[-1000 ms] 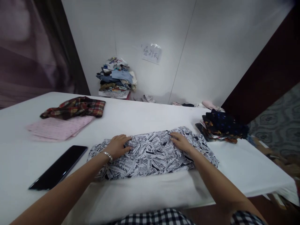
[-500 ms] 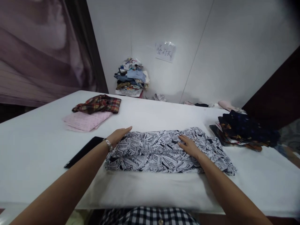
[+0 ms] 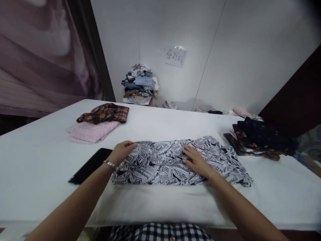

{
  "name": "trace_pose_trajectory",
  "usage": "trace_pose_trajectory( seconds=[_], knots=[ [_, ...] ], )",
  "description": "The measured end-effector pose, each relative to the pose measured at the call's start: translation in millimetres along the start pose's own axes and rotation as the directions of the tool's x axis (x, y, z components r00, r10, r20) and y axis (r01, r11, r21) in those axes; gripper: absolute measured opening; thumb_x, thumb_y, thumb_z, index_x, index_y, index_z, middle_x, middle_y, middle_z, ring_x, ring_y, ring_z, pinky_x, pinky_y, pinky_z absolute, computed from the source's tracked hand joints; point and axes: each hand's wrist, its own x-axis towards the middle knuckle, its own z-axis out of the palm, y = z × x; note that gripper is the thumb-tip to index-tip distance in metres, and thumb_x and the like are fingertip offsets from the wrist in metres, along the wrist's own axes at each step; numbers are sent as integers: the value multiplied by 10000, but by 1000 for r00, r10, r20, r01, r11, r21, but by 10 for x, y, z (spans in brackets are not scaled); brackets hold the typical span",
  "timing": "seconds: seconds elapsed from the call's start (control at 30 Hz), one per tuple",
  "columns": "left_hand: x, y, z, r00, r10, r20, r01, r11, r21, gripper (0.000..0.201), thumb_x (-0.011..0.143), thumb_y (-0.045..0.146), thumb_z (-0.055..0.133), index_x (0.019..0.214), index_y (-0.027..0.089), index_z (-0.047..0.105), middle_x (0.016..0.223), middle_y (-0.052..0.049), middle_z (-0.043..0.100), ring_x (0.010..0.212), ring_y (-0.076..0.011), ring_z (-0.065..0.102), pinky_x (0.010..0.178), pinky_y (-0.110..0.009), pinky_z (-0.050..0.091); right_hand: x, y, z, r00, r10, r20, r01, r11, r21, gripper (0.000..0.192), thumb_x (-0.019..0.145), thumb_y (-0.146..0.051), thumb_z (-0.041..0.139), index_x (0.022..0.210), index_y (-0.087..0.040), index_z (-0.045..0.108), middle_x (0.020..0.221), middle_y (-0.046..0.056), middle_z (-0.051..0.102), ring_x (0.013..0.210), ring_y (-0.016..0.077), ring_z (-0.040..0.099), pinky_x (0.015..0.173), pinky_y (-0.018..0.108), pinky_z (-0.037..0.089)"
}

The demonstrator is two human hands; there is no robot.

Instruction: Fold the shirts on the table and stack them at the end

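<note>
A black-and-white newspaper-print garment [image 3: 170, 167] lies folded into a long band on the white table [image 3: 163, 124] in front of me. My left hand [image 3: 121, 152], with a silver bracelet at the wrist, curls its fingers over the garment's left end and pinches the cloth. My right hand [image 3: 197, 160] rests flat on the middle of the garment, fingers spread and pressing down.
A black phone [image 3: 90, 164] lies just left of my left hand. A plaid shirt [image 3: 105, 112] on a pink cloth [image 3: 91, 131] sits far left. Dark folded garments [image 3: 260, 139] are stacked at the right. A heap of clothes [image 3: 140, 83] stands by the wall.
My left hand went from lying open at the garment's left edge to closing on the cloth. My right hand slid slightly left along the garment.
</note>
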Motion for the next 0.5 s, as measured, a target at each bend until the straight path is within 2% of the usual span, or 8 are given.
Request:
trace_pose_trajectory(
  seconds=[0.03,0.1,0.2,0.3,0.4,0.5],
  knots=[
    [15,-9,-28,1000,-8,-5,8,1000,25,477,723,595,462,841,182,670,806,-39,721,799,-212,653,703,-278,488,-7,12,15,1000,10,29,-10,1000,-2,565,907,-542,452,1415,-298,417,1516,52,319,1419,272,225,1153,508,157],
    [29,-44,-80,999,-30,26,24,978,209,470,740,582,450,821,178,676,825,-69,724,826,-246,659,729,-311,484,-30,39,32,995,44,88,-42,999,-21,589,893,-549,473,1410,-270,433,1516,80,314,1418,295,222,1143,523,162],
    [-9,-100,-137,998,-60,34,39,896,443,533,804,584,376,957,172,677,1014,-128,709,946,-311,648,803,-395,479,-63,25,10,990,73,124,-68,997,-45,604,889,-553,472,1407,-242,442,1518,109,302,1419,310,212,1136,532,159],
    [-71,-144,-142,999,-38,-6,37,882,470,693,836,630,305,1204,111,579,1257,-179,603,1117,-335,587,908,-441,464,-59,-61,-23,996,63,59,-60,997,-52,612,906,-578,410,1435,-272,389,1548,78,234,1436,296,154,1140,535,127],
    [-110,-206,-52,999,27,33,-40,857,513,811,793,678,363,1302,59,489,1334,-206,540,1199,-345,536,971,-447,445,-43,-141,18,998,59,28,-56,994,-89,596,913,-577,397,1436,-291,382,1562,64,193,1442,304,108,1135,562,88],
    [-120,-311,95,992,116,49,-123,804,582,691,789,626,384,1268,148,524,1344,-156,550,1225,-340,514,965,-473,447,-56,-162,109,993,81,91,-71,992,-108,600,906,-551,440,1427,-256,402,1547,110,232,1429,334,154,1118,590,111]
  ],
)
